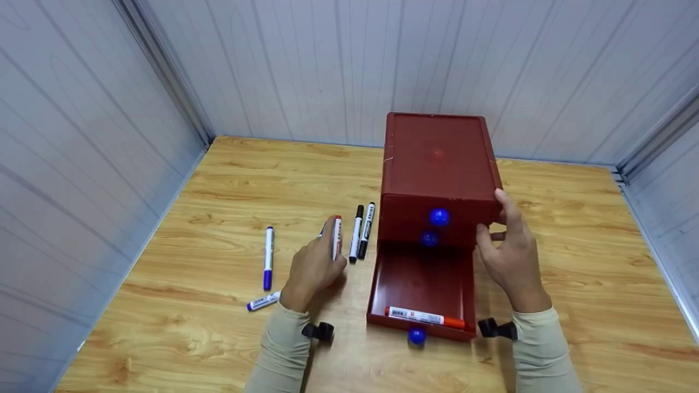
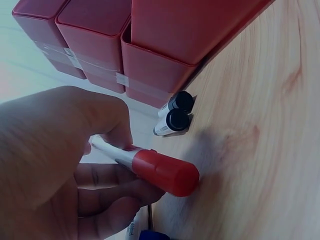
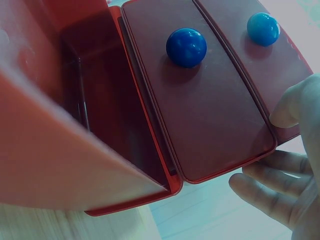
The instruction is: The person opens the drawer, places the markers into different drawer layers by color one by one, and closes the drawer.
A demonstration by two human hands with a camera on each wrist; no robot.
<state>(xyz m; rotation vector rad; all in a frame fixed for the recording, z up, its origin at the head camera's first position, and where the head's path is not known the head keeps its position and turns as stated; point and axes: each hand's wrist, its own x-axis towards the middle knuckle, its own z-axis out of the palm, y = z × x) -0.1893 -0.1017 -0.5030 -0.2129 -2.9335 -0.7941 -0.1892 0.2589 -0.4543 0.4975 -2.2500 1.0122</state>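
Note:
My left hand pinches a red-capped white whiteboard marker between thumb and fingers, just above the table. A dark red three-drawer box with round blue knobs stands to its right. The bottom drawer is pulled out, and a red marker lies crosswise near its front. At the box's front right edge, my right hand rests with the thumb on the top drawer's front and the fingers, fairly straight, along the side. The two upper drawers are closed.
Two black markers lie between my left hand and the box. Farther left are a blue marker and another blue-ended one, partly behind my wrist. Panelled walls enclose the wooden table at the back and sides.

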